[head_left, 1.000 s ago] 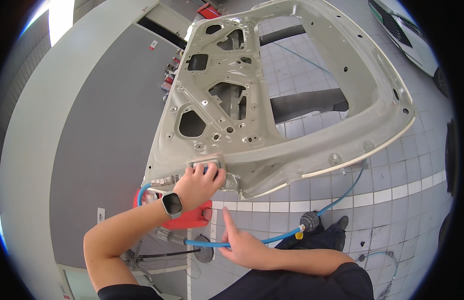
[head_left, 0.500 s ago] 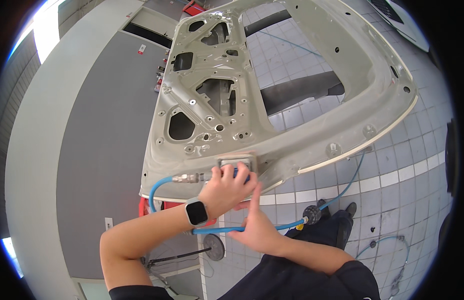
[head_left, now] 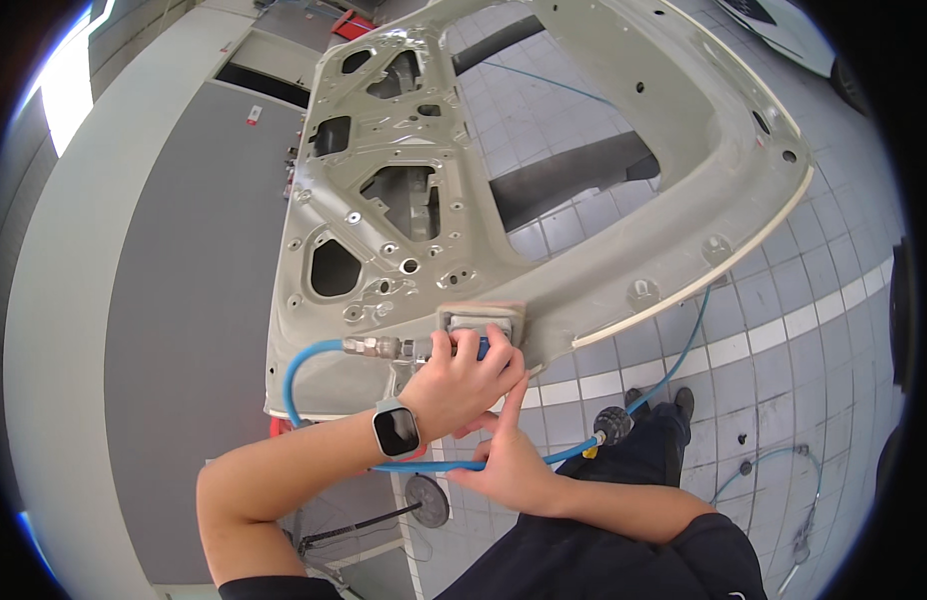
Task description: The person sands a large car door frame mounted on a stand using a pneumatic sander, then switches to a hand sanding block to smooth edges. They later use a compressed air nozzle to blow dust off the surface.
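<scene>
My left hand (head_left: 469, 375), a watch on its wrist, is closed over a rectangular pneumatic sander (head_left: 481, 318) with a blue body part. The sander's pad lies against the near edge area of a grey-beige car tailgate (head_left: 584, 265). From the sander's metal coupling (head_left: 379, 347), a blue air hose (head_left: 302, 372) loops left and back under my left forearm. My right hand (head_left: 524, 465) is just below, index finger stretched up beside the left hand, thumb out to the left. The hose passes at its palm; its other fingers are partly hidden behind my left hand.
A dark round hose fitting (head_left: 614, 424) hangs by my legs. Dark padded supports (head_left: 574, 180) show through the tailgate's window opening. A stand with a round base (head_left: 427, 500) is at lower left. A grey wall (head_left: 199, 300) runs along the left; a white car (head_left: 784, 40) is far right.
The sander, held in my left hand, has moved a little to the right along the tailgate, and my right hand stays close beside it. The whole view has shifted slightly.
</scene>
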`<state>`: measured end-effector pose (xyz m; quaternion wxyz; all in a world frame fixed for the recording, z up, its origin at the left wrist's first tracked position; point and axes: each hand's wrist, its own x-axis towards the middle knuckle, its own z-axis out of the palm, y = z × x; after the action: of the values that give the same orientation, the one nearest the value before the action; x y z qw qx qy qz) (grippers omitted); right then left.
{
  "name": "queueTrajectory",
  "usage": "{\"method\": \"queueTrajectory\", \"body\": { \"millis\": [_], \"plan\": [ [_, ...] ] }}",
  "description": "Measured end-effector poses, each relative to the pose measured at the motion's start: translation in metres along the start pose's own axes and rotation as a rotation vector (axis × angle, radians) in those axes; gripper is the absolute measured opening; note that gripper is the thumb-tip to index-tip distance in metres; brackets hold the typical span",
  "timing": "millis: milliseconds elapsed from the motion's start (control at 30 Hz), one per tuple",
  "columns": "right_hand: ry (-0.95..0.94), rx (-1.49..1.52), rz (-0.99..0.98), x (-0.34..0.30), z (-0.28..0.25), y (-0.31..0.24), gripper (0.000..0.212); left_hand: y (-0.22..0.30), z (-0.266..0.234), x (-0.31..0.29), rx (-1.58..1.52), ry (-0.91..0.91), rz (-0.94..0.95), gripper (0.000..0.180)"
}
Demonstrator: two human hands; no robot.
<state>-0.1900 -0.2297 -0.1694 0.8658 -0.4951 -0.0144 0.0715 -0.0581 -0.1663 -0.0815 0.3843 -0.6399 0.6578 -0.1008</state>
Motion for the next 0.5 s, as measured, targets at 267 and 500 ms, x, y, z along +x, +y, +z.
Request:
{"method": "queueTrajectory", "body": {
  "millis": [267, 500],
  "plan": [
    [-0.013, 0.205, -0.100, -0.006, 0.021, 0.037, 0.134, 0.011, -0.003, -0.005, 0.144, -0.103, 0.248, 0.037],
    [-0.037, 0.149, -0.157, -0.007, 0.040, 0.064, 0.125, 0.029, 0.007, -0.027, 0.295, -0.179, 0.350, 0.042]
  ]
}}
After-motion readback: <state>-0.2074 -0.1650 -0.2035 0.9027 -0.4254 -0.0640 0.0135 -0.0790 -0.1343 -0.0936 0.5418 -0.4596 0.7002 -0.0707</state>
